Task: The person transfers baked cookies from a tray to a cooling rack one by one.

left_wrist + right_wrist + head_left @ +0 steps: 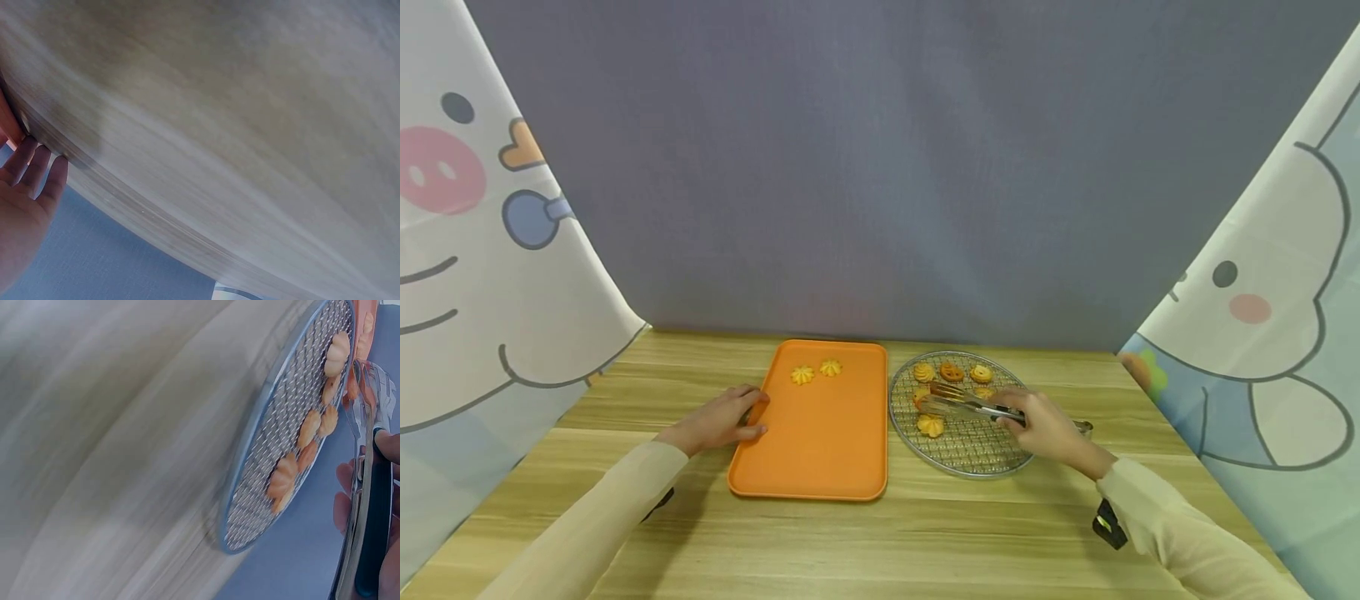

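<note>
My right hand (1037, 423) grips a pair of metal tongs (973, 404) with dark handles, held over a round wire rack (973, 457). Several cookies lie on the rack: a swirled one (924, 372), a pretzel-shaped brown one (951, 372), a ring-like one (981, 373) and a flower-shaped one (931, 426) among them. In the right wrist view, something orange-brown (367, 394) shows between the tong heads; whether they pinch it I cannot tell. My left hand (722, 419) rests with loosely spread fingers at the left rim of an orange tray (808, 454), where two yellow flower-shaped cookies (802, 375) lie.
Tray and rack stand side by side on a wood-grain table (820, 546), a narrow gap between them. A grey curtain (865, 183) rises behind the table's far edge. Cartoon-printed cloths (1262, 317) hang at both sides.
</note>
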The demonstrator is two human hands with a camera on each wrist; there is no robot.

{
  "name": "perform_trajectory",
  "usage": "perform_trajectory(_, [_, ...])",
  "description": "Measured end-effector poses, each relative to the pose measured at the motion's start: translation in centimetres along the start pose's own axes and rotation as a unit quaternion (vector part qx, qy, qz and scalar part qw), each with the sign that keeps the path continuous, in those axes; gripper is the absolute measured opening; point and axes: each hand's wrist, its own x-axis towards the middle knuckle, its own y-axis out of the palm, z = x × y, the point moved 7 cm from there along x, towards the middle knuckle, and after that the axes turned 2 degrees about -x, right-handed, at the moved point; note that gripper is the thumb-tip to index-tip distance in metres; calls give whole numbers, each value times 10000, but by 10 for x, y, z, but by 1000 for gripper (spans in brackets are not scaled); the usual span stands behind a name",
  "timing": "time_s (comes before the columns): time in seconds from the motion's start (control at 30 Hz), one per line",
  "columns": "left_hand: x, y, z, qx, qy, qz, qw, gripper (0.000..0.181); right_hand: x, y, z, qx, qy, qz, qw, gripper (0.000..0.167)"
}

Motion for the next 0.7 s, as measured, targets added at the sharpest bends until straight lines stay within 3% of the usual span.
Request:
perform_trajectory(0.23, [0, 3, 2, 62, 79, -69, 9999, 43, -16, -10, -11, 283, 132, -10, 9995, 33])
perform_trajectory(0.47, [0, 2, 2, 37, 48, -70, 10000, 43, -27, -18, -18, 195, 1, -149, 9997, 31])
perform_trajectory(0.7, [0, 1, 1, 30, 34, -42, 10000, 44, -33, -18, -23, 237, 162, -37, 9996, 32])
